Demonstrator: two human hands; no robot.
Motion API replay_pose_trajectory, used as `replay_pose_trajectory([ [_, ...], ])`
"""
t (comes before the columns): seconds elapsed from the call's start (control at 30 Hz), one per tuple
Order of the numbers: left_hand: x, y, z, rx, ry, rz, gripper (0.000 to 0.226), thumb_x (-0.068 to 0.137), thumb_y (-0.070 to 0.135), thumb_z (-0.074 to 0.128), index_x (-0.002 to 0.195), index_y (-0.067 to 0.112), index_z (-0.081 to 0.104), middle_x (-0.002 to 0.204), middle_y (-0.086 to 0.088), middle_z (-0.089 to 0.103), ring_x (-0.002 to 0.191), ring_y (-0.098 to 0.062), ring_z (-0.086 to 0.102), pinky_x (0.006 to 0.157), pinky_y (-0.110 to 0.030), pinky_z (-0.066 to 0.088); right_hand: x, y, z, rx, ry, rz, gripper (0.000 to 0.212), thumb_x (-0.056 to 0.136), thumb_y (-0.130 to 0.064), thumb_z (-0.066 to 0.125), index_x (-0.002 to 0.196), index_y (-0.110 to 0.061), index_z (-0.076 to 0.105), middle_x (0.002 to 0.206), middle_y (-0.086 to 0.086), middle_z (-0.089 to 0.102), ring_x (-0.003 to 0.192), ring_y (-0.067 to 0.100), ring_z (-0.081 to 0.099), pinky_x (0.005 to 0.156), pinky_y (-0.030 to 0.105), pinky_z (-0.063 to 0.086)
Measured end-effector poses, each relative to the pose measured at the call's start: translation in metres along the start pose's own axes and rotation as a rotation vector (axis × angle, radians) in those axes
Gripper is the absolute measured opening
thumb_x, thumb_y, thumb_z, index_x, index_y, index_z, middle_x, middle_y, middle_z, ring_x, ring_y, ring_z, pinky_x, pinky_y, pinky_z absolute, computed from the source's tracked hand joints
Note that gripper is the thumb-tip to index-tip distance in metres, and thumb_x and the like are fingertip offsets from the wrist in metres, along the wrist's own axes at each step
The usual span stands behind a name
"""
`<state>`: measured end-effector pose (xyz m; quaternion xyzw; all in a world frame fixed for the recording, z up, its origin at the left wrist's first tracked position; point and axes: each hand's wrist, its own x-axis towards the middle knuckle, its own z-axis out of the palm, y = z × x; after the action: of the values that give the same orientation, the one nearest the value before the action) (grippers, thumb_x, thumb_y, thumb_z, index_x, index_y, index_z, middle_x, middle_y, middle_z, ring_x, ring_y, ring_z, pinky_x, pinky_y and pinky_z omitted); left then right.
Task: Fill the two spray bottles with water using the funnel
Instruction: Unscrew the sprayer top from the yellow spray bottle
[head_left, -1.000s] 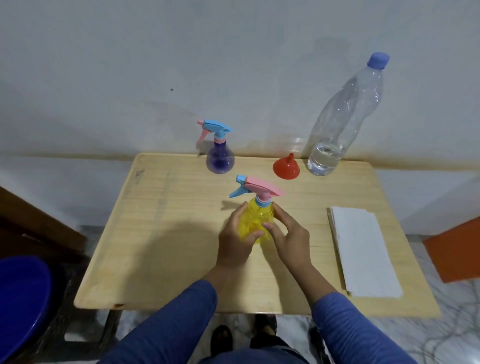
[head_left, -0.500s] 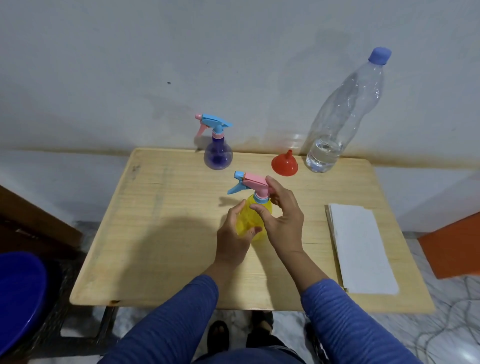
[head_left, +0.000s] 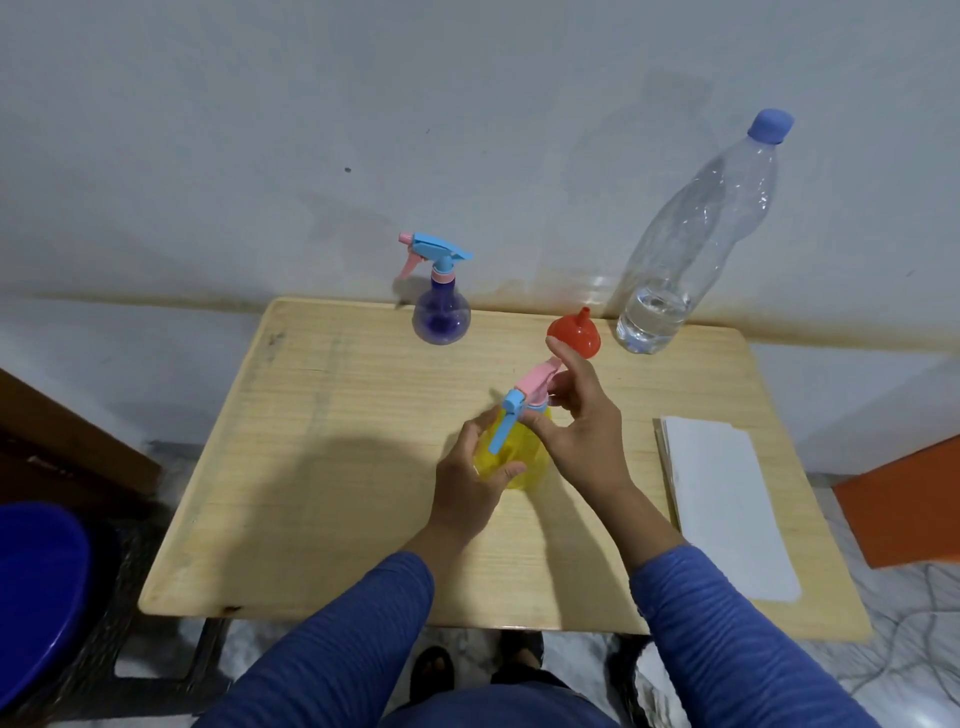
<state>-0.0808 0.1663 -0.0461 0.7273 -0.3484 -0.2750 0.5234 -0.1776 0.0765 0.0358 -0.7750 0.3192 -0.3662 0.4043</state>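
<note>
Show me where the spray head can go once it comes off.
The table's left half, left of the yellow spray bottle and in front of the purple spray bottle, is bare. The right side is crowded: white paper stack, red funnel, water bottle.

The right hand has climbed to the yellow spray bottle head, whose nozzle has swung toward the person.
</note>
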Motion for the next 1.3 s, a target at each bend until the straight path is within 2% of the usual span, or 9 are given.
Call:
replay_pose_trajectory([
  [0.13,0.002,-0.003,-0.001,-0.026,-0.031,0.008,0.065,0.067,0.027,0.074,0.124,0.041,0.046,0.117,0.016,0.057,0.107,-0.001,0.051,0.089,-0.02,0.043,-0.005,0.002,-0.01,0.087,-0.15,0.036,0.082,0.079,-0.002,0.07,0.144,-0.032,0.03,0.119,-0.027,0.057,0.111,0.005,0.059,0.092,0.024,0.052],
  [0.27,0.006,-0.004,-0.005,-0.035,-0.069,0.024,0.065,0.064,0.029,0.074,0.123,0.041,0.047,0.119,0.02,0.055,0.112,0.0,0.05,0.093,-0.018,0.041,0.006,0.001,-0.016,0.051,-0.188,-0.012,0.084,0.076,0.0,0.073,0.139,-0.04,0.034,0.111,0.001,0.063,0.104,0.014,0.061,0.093,0.027,0.052],
  [0.4,0.008,-0.003,-0.011,-0.044,-0.121,0.038,0.064,0.06,0.044,0.075,0.114,0.056,0.043,0.115,0.027,0.055,0.107,0.018,0.048,0.088,-0.007,0.039,0.013,-0.002,-0.031,0.073,-0.347,-0.018,0.076,0.083,0.008,0.061,0.141,-0.03,0.031,0.113,-0.008,0.064,0.106,0.0,0.062,0.091,0.014,0.047],
  [0.57,0.008,-0.003,-0.011,-0.044,-0.123,0.052,0.061,0.06,0.05,0.072,0.111,0.064,0.042,0.116,0.025,0.056,0.111,0.011,0.049,0.089,-0.013,0.042,0.022,-0.002,-0.034,0.041,-0.396,-0.043,0.078,0.08,0.006,0.067,0.141,-0.032,0.035,0.105,-0.001,0.066,0.1,0.011,0.065,0.094,0.029,0.052],
  [0.7,0.009,-0.005,-0.012,-0.051,-0.129,0.059,0.06,0.061,0.056,0.072,0.112,0.063,0.041,0.12,0.024,0.056,0.115,0.007,0.05,0.094,-0.018,0.042,0.024,-0.001,-0.044,0.031,-0.524,0.014,0.086,0.082,0.008,0.063,0.145,-0.036,0.024,0.123,-0.005,0.061,0.111,0.004,0.06,0.1,0.025,0.046],
  [0.77,0.009,-0.006,-0.011,-0.037,-0.129,0.068,0.06,0.061,0.057,0.071,0.113,0.061,0.041,0.12,0.021,0.057,0.114,0.004,0.051,0.092,-0.016,0.042,0.024,-0.002,-0.043,0.005,-0.528,-0.004,0.09,0.077,0.003,0.071,0.143,-0.039,0.025,0.117,-0.008,0.06,0.111,0.01,0.059,0.104,0.031,0.045],
  [0.93,0.01,-0.008,-0.011,-0.032,-0.131,0.075,0.064,0.057,0.069,0.07,0.114,0.064,0.04,0.119,0.026,0.055,0.112,0.011,0.049,0.094,-0.017,0.042,0.029,0.002,-0.047,0.021,-0.517,0.022,0.078,0.086,0.006,0.058,0.146,-0.031,0.024,0.122,-0.001,0.062,0.119,0.007,0.056,0.107,0.031,0.042],
  [1.1,0.009,-0.006,-0.01,-0.03,-0.122,0.078,0.064,0.056,0.075,0.066,0.113,0.065,0.04,0.117,0.029,0.054,0.108,0.016,0.048,0.092,-0.014,0.041,0.028,0.0,-0.044,0.046,-0.526,0.034,0.081,0.082,0.004,0.065,0.142,-0.036,0.029,0.131,0.0,0.056,0.119,0.008,0.056,0.108,0.038,0.042],
  [1.3,0.008,-0.006,-0.009,-0.042,-0.117,0.085,0.063,0.056,0.076,0.065,0.113,0.065,0.04,0.118,0.024,0.056,0.113,0.004,0.052,0.093,-0.018,0.044,0.03,0.004,-0.044,0.036,-0.603,0.06,0.083,0.084,0.008,0.059,0.144,-0.037,0.024,0.129,-0.004,0.057,0.121,0.005,0.053,0.099,0.021,0.045],
])
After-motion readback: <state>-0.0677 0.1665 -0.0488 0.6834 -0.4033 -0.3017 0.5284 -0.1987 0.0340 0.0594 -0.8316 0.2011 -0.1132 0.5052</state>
